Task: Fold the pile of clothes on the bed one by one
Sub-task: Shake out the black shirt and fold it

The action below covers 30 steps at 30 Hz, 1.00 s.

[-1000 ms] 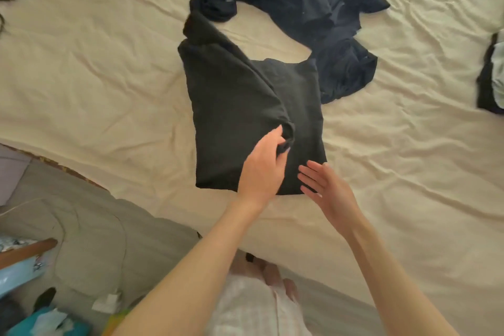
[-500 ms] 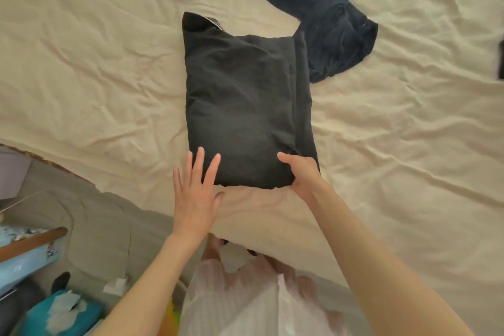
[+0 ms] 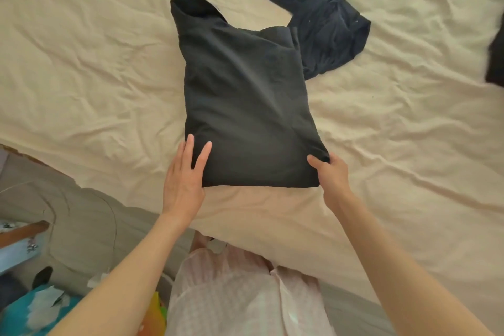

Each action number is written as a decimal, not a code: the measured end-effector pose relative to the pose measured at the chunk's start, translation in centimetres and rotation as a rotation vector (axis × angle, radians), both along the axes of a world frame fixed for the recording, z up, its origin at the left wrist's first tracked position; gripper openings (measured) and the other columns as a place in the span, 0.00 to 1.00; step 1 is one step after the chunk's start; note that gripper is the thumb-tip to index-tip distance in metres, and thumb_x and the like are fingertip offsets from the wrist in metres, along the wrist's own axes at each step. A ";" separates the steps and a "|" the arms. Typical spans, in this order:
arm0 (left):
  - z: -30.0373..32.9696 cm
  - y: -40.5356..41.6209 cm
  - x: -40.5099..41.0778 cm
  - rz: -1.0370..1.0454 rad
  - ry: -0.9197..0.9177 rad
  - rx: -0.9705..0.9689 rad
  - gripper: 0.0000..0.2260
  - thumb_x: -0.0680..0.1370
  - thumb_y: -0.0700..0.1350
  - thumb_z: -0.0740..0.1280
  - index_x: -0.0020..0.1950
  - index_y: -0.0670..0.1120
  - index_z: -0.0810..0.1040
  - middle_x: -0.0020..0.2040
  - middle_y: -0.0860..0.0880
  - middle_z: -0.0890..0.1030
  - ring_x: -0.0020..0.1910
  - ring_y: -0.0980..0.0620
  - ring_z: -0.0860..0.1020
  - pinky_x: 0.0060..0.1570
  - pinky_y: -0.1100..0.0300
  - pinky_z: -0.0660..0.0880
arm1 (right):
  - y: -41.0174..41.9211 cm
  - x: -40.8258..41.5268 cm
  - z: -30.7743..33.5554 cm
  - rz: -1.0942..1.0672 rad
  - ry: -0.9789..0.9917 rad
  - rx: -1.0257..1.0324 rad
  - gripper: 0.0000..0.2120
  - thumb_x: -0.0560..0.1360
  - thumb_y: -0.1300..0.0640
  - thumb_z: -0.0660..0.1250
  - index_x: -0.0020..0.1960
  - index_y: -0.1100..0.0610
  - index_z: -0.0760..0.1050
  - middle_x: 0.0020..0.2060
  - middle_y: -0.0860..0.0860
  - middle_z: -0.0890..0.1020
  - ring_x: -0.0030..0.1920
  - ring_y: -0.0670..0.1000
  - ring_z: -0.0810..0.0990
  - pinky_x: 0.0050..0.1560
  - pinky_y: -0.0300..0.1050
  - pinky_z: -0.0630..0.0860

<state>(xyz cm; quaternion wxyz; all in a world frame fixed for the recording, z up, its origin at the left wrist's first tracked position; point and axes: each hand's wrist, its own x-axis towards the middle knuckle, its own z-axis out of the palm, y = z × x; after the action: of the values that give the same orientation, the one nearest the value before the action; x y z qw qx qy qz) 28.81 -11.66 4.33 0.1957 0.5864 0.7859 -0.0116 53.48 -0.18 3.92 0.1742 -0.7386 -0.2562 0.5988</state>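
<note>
The left hand (image 3: 182, 182), fingers spread flat, now presses on the lower left corner of the folded black garment (image 3: 245, 106), where half a second ago it hovered just off its edge. The right hand (image 3: 331, 172) still pinches the lower right corner. The garment lies at the centre of the frame on the cream bed (image 3: 95, 63), with the unfolded dark clothes (image 3: 321, 8) touching its upper right edge.
</note>
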 end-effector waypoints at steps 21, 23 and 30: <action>-1.5 2.6 -3.6 -0.200 -0.188 -0.220 0.27 0.79 0.57 0.52 0.77 0.56 0.48 0.74 0.55 0.33 0.72 0.55 0.30 0.72 0.50 0.37 | 11.1 -5.1 -0.4 0.216 0.101 -0.103 0.14 0.74 0.52 0.70 0.55 0.59 0.78 0.49 0.52 0.84 0.46 0.49 0.83 0.44 0.42 0.77; -1.7 4.8 -3.9 -0.148 -0.140 -0.084 0.25 0.80 0.56 0.49 0.77 0.54 0.51 0.77 0.53 0.40 0.74 0.52 0.36 0.73 0.48 0.42 | 14.0 -6.9 -0.5 0.198 0.109 -0.055 0.20 0.73 0.52 0.71 0.61 0.60 0.75 0.53 0.53 0.83 0.51 0.51 0.82 0.51 0.47 0.79; -4.1 17.1 -5.8 -0.150 0.051 0.075 0.26 0.81 0.51 0.54 0.77 0.52 0.51 0.78 0.45 0.47 0.76 0.42 0.44 0.72 0.42 0.44 | 20.9 -11.0 -1.9 0.279 -0.073 0.147 0.08 0.74 0.59 0.69 0.52 0.58 0.79 0.46 0.52 0.83 0.49 0.53 0.82 0.56 0.52 0.78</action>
<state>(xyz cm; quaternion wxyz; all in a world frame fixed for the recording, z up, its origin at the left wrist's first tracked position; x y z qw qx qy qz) 22.98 5.47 0.24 0.1518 0.6500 0.7445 -0.0116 42.53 20.74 2.03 0.1335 -0.7023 -0.4055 0.5697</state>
